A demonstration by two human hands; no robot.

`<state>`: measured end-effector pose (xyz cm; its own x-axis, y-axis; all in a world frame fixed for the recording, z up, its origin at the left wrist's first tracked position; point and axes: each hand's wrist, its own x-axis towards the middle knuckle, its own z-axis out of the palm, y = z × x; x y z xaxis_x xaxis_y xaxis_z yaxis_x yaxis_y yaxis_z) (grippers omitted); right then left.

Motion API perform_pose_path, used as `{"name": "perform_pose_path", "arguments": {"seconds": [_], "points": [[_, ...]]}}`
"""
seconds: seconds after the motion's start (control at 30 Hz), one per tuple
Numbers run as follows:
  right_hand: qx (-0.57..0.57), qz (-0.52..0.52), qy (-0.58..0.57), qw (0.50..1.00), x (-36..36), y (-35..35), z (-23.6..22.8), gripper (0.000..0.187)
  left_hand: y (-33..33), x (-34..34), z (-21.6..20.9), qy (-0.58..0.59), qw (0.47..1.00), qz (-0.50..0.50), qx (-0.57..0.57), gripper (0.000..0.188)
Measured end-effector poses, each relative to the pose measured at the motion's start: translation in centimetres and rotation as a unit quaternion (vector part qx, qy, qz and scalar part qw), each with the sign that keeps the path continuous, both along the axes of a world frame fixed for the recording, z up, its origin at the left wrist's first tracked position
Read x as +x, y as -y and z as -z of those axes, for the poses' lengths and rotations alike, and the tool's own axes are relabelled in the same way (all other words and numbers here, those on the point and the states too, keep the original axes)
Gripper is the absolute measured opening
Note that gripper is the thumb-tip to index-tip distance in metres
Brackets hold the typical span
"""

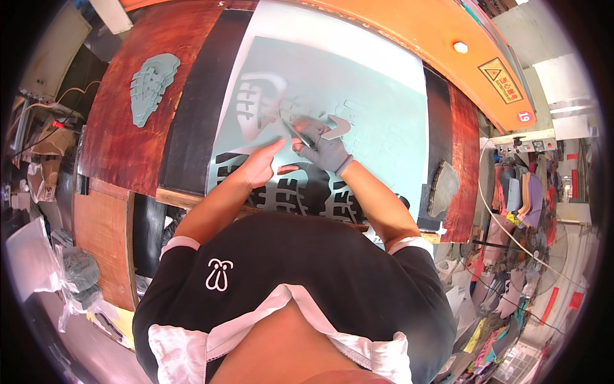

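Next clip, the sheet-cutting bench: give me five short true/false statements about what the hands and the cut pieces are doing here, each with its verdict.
1. The right hand wears a grey glove. True.
2. The left hand is gloved too. False: it is bare.
3. The left hand rests flat on the pale green sheet. True.
4. The stack of cut sole pieces lies on the green sheet. False: it sits apart on the brown board, to the left.
5. The sheet has sole-shaped cutouts. True.

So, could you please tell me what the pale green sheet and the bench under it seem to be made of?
The pale green sheet looks like matte rubber or foam: sole-shaped holes are punched cleanly through it. The bench appears to be worn, reddish-brown wood, though the finish is hard to judge.
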<state>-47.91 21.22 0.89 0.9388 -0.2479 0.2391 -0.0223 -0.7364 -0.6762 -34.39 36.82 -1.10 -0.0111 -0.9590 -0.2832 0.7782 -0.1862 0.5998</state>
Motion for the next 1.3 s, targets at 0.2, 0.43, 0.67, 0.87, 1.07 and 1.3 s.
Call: {"name": "perform_pose_path", "arguments": {"seconds": [0.2,0.43,0.67,0.87,1.07,1.3], "points": [[0.259,0.174,0.043,0.949,2.2,4.1,-1.6,0.030,-1.0,0.2,0.8,0.140,0.989,0.008,0.055,0.044],[0.150,0.442,0.028,0.884,5.5,17.0,-11.2,0.052,-1.1,0.0,2.0,0.231,0.971,-0.035,0.044,0.037],[0.052,0.478,0.189,0.857,5.6,27.1,-18.8,0.040,-1.5,0.3,3.2,0.254,0.965,-0.028,0.056,0.037],[-0.047,0.271,0.294,0.915,-2.0,24.5,-24.1,0.048,-1.5,0.4,3.5,0.221,0.971,-0.047,0.085,0.040],[-0.322,0.237,0.126,0.908,-8.7,7.3,-7.3,0.022,-3.4,1.1,0.6,0.200,0.961,-0.019,0.191,0.036],[-0.054,0.211,0.126,0.968,-9.9,1.4,1.2,0.022,-7.0,-3.9,-3.2,0.368,0.925,-0.067,-0.067,0.034]]}}
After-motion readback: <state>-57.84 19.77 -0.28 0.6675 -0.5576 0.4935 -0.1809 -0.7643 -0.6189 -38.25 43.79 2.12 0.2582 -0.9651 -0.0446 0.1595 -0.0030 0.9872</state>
